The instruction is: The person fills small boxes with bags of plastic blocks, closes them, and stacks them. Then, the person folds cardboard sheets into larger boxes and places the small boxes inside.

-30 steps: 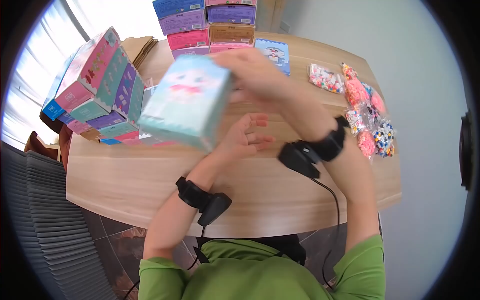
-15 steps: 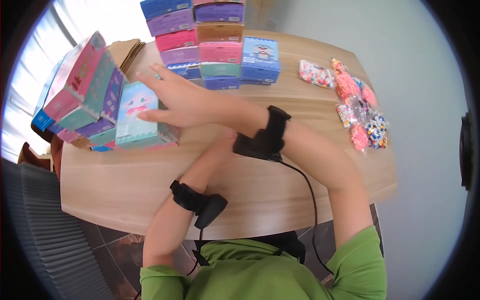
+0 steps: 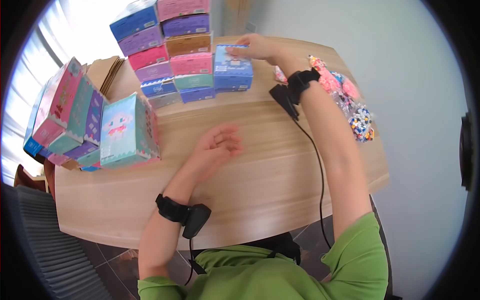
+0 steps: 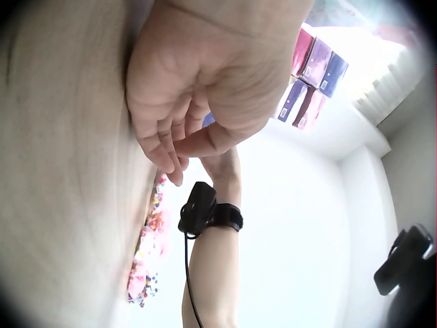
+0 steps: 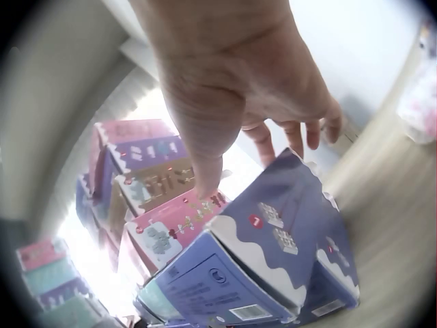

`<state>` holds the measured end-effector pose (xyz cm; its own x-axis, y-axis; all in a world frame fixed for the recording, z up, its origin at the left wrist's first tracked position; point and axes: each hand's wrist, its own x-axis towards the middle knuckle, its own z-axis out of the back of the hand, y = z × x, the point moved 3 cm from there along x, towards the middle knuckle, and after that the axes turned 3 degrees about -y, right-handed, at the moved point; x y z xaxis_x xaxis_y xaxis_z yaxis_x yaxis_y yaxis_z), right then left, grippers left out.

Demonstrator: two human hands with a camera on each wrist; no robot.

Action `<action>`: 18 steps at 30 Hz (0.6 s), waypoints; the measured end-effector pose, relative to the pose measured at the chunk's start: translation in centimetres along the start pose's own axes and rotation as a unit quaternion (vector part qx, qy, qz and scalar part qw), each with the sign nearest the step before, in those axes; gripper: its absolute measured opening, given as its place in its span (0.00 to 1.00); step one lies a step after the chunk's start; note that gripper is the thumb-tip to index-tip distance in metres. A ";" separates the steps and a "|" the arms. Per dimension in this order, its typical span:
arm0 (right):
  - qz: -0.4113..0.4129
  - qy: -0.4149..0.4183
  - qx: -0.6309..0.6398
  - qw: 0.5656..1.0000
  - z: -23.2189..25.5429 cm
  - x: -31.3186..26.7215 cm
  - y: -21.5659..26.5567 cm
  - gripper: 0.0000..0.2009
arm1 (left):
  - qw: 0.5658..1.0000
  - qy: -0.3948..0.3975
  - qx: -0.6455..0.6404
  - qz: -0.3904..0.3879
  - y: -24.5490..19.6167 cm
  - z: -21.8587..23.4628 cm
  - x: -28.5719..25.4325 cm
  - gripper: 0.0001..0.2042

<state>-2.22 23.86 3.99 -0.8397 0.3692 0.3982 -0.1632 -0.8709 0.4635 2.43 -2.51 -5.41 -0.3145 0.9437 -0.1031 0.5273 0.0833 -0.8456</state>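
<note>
My right hand [image 3: 257, 48] is at a blue box [image 3: 233, 70] with a cartoon figure on its lid, at the right end of the stacked boxes. The thumb lies over the lid, and the other fingers reach past its far edge. In the right wrist view, thumb and fingers straddle the blue box [image 5: 266, 219], which sits atop another blue one. My left hand [image 3: 212, 147] rests near the table's middle, holding nothing. In the left wrist view, the fingers of that left hand [image 4: 198, 96] hang loosely curled, close against the tabletop.
Tall columns of coloured boxes [image 3: 187, 45] stand at the back. At the left are more boxes, with a mint-green box [image 3: 117, 130] in front. Flattened cardboard [image 3: 105, 72] lies behind them. Bags of colourful small pieces [image 3: 360, 120] lie along the right of the wooden table [image 3: 280, 175].
My right hand has set the mint-green box down on the left group, let go and moved right to the blue box. The left hand remains near the table's middle, and the head view has shifted.
</note>
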 end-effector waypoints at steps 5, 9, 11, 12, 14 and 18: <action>-0.040 -0.060 0.223 0.972 1.9 -1.4 -0.7 0.16 | 0.999 -0.030 0.027 0.020 -0.5 -0.5 -0.2 0.23; 0.026 -0.168 0.186 0.968 6.3 -5.6 2.7 0.14 | 0.997 -0.056 0.039 -0.031 -0.5 -1.1 -0.2 0.26; 0.052 -0.183 0.166 0.968 6.0 -8.8 5.6 0.13 | 0.990 -0.056 0.010 -0.127 -0.4 -1.0 -0.1 0.26; 0.071 -0.164 0.165 0.970 5.2 -10.5 7.2 0.12 | 0.983 -0.056 -0.005 -0.172 -0.3 -0.8 0.0 0.26; 0.107 -0.103 0.174 0.974 3.7 -13.5 9.9 0.09 | 0.981 -0.110 -0.046 -0.156 -0.3 0.4 -0.1 0.25; 0.059 0.073 0.243 0.965 3.4 -15.1 10.6 0.09 | 0.970 -0.163 -0.101 -0.151 -1.4 1.0 -0.7 0.20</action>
<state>10.55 10.15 5.61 -0.9070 0.1961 0.3727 0.1718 -0.6356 0.7526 1.14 -3.60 -4.63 -0.6937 0.7182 -0.0544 0.5060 0.4321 -0.7465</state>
